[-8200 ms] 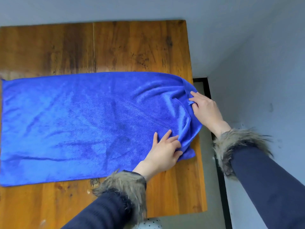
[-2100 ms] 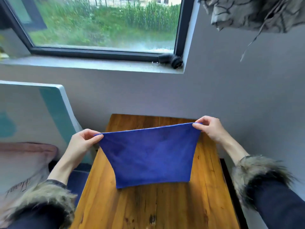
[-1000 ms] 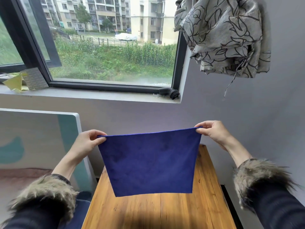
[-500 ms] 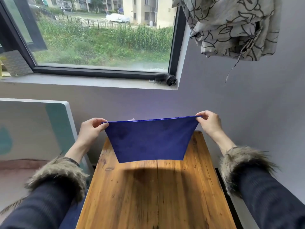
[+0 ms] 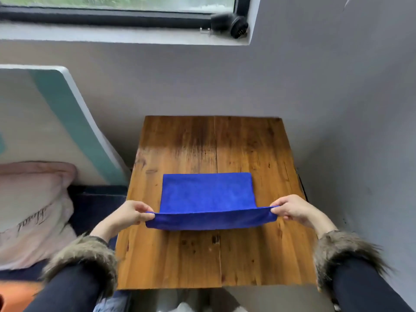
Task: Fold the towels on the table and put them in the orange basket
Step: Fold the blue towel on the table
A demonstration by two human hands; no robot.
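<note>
A folded blue towel [image 5: 207, 192] lies on the wooden table [image 5: 202, 255], its far part flat on the wood and its near edge lifted. My left hand [image 5: 128, 213] pinches the near left corner. My right hand [image 5: 292, 210] pinches the near right corner. Between them the raised edge hangs in a slight sag just above the table. An orange patch [image 5: 15, 293] shows at the bottom left corner; I cannot tell whether it is the basket.
A grey wall stands behind and to the right of the table. A white and teal board [image 5: 56, 122] leans at the left, with a pink pillow [image 5: 33, 210] below it. A window sill [image 5: 112, 34] runs along the top.
The towel, held up in the air half a second ago, has come down: its far part now rests on the table. Both hands have dropped and come nearer to me, still holding the corners.
</note>
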